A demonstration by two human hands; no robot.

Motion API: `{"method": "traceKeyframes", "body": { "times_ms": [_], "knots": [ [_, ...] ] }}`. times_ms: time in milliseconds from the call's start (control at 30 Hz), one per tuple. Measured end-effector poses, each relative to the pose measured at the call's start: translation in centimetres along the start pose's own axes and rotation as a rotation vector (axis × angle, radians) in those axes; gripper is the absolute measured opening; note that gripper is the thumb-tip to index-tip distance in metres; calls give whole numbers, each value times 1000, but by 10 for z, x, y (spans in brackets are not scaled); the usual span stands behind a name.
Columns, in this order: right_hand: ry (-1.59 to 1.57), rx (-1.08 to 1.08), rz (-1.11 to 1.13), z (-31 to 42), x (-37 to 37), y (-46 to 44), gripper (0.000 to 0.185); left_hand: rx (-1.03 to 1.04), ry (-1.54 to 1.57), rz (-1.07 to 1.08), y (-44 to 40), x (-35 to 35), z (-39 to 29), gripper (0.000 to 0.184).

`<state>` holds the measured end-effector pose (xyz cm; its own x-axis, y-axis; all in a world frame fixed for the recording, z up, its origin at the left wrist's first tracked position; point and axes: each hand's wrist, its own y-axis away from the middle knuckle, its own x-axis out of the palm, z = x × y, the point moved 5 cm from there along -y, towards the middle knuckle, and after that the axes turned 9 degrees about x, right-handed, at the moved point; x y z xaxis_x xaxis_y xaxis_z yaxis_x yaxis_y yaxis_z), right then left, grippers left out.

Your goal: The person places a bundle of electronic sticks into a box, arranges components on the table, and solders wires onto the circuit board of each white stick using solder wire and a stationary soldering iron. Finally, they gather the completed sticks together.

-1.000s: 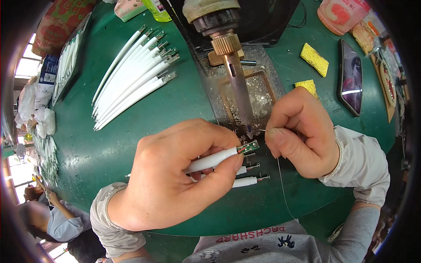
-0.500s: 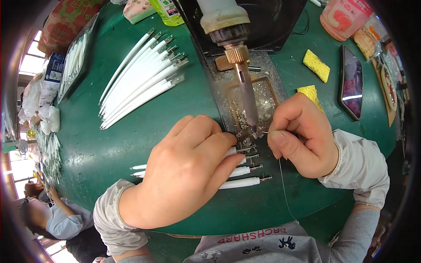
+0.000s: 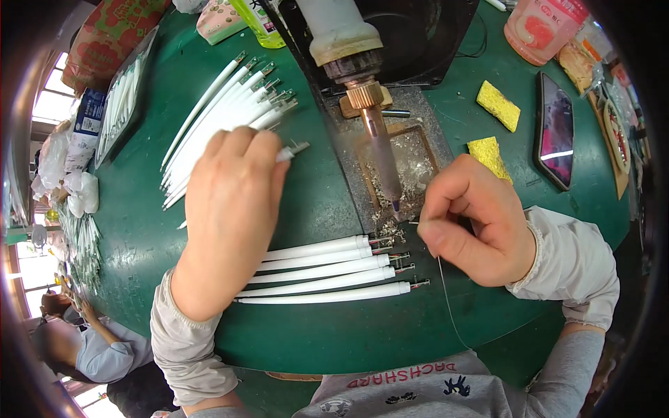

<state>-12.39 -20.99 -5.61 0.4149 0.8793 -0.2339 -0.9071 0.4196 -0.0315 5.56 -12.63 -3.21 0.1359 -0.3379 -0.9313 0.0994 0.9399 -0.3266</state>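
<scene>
My left hand (image 3: pixel 233 202) is closed around a white pen-like tube (image 3: pixel 286 152) beside the upper-left fan of white tubes (image 3: pixel 202 125); the tube's tip pokes out at the right of my fingers. Several more white tubes (image 3: pixel 324 288) lie in a row below, small metal and circuit ends facing right. My right hand (image 3: pixel 477 223) pinches a thin solder wire (image 3: pixel 449 306), its short end pointing left and its length hanging down. Between the hands, the soldering iron (image 3: pixel 382 150) points down, its tip above bits of solder.
Behind the iron's tip lies a grimy metal plate (image 3: pixel 418 104). Two yellow sponges (image 3: pixel 498 106), a phone (image 3: pixel 555 132) and a pink tub (image 3: pixel 543 29) are to the right. At the left are a tray of white tubes (image 3: pixel 124 101) and a seated person (image 3: pixel 104 352).
My left hand set one tube down with the lower row, then moved up and left and took hold of another from the fan. My right hand has barely moved.
</scene>
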Motion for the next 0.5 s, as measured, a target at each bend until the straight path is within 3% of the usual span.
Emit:
{"method": "traceKeyframes", "body": {
  "times_ms": [67,233,400,500],
  "knots": [
    [59,57,112,6,1,1,16,-46,331,37,2,-5,-10,18],
    [-193,329,145,0,8,-1,27,-46,545,103,6,-29,-41,23],
    [-260,399,203,0,11,1,24,104,666,50,12,-32,-56,30],
    [-253,380,221,1,11,3,18,13,852,55,8,-28,-51,27]
  ]
}}
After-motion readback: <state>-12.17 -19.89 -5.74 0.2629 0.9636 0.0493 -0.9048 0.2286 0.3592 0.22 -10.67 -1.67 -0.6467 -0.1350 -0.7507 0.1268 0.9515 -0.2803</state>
